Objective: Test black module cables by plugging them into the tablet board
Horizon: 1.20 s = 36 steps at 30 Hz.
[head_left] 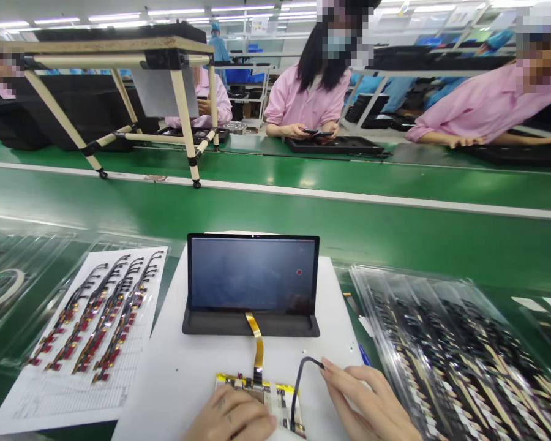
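A small circuit board (282,401) with yellow tape along its far edge lies on the white work surface. My left hand (232,416) rests on the near left part of this board, its fingers together and curled over it, hiding much of it. A thin black cable (297,386) rises from the board's right side and bends over to my right hand (367,401), which pinches its tip between thumb and forefinger. From the board's far edge a gold ribbon cable (257,343) runs to a lit display screen (252,275), propped upright in a black stand (252,324).
On the left, several wired small parts (105,318) lie in rows on a printed sheet (73,404). Clear plastic trays (422,282) of black cables stand at right. A blue pen (365,355) lies by my right hand. Beyond the green bench (275,208), people in pink sit near a pipe-framed rack (181,116).
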Available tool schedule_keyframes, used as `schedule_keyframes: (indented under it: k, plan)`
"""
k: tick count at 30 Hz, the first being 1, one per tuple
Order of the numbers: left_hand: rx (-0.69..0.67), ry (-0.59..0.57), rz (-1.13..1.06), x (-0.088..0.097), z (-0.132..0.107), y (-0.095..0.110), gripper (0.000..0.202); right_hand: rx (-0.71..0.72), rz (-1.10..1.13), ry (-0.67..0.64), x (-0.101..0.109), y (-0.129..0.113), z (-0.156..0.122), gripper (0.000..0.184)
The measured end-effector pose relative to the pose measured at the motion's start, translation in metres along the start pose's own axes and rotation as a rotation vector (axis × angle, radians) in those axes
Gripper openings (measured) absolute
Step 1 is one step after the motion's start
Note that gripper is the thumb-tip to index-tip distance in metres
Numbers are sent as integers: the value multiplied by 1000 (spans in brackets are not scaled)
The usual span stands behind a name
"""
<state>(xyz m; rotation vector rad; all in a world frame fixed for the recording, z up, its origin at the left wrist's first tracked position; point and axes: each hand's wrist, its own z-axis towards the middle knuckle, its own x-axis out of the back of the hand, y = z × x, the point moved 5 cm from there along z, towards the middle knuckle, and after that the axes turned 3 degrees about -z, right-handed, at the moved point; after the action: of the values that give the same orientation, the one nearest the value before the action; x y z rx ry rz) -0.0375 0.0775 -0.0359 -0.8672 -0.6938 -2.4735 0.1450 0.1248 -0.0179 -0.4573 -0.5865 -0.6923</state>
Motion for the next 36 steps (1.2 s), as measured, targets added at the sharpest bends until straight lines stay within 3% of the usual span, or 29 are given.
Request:
schedule_keyframes:
  k: [5,9,15,18,21,24,26,30,36]
  plan:
    - [29,35,83,-2,-8,2,30,-9,14,8,-3,1,0,15]
    - [45,-3,141,-1,-13,2,27,-77,23,59,-8,5,-10,14]
    - [103,-76,170,25,-24,-1,29,-28,31,24,-5,3,-11,19]
    - [366,33,141,50,-21,-19,48,-14,49,33,-2,2,-8,21]
    - [705,293,-30,68,-12,-56,55,-4,52,43,-1,1,-6,19]
    - [920,617,-181,68,-2,-99,65,-1,48,49,-3,1,-5,18]
    - [1029,690,-206,57,3,-124,73,-10,51,63,-4,1,-6,18]
    - [1071,704,-110,37,4,-143,81,-23,57,75,-4,2,-6,17]
    - [895,624,131,31,13,-132,91,-25,59,74,-3,1,-6,18]
